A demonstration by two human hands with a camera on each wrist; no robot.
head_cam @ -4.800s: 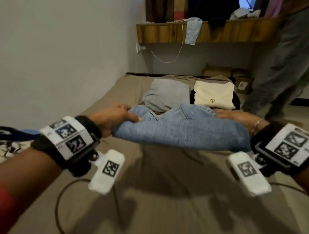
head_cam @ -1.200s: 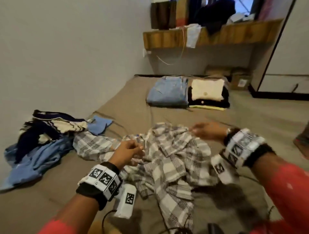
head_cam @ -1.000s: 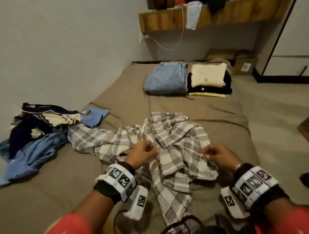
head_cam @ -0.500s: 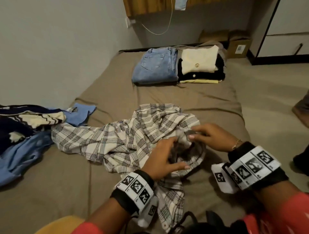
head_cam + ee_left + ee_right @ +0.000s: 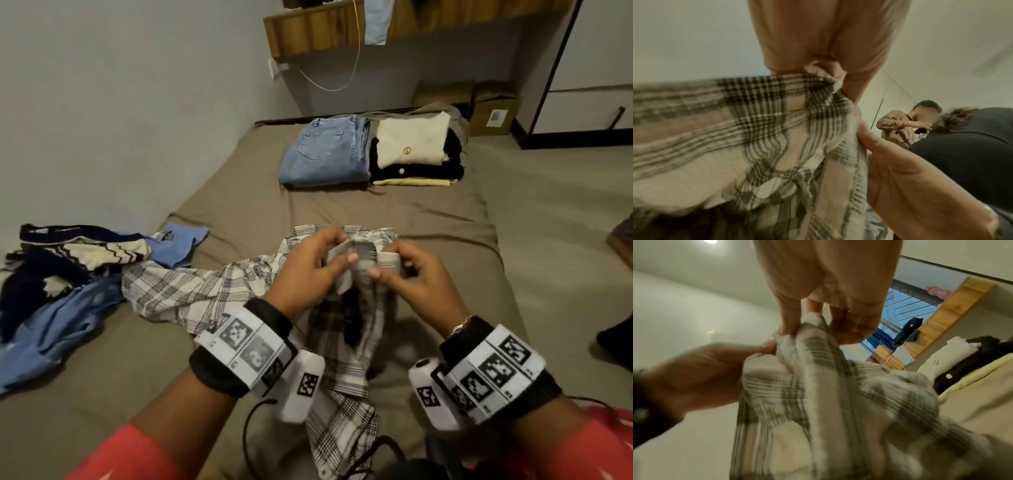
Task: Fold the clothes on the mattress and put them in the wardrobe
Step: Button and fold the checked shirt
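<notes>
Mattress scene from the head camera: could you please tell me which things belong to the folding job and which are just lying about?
Belonging to the job:
- plaid shirt, pinched by left hand and right hand
- unfolded heap
- folded jeans
- folded stack
- mattress

Lying about:
- cardboard box
- wooden shelf
- white cord

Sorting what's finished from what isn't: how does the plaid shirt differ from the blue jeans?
The plaid shirt is crumpled and unfolded; the blue jeans are folded flat. The left hand and right hand hold the shirt; the jeans lie untouched, farther away. Both rest on the mattress.
</notes>
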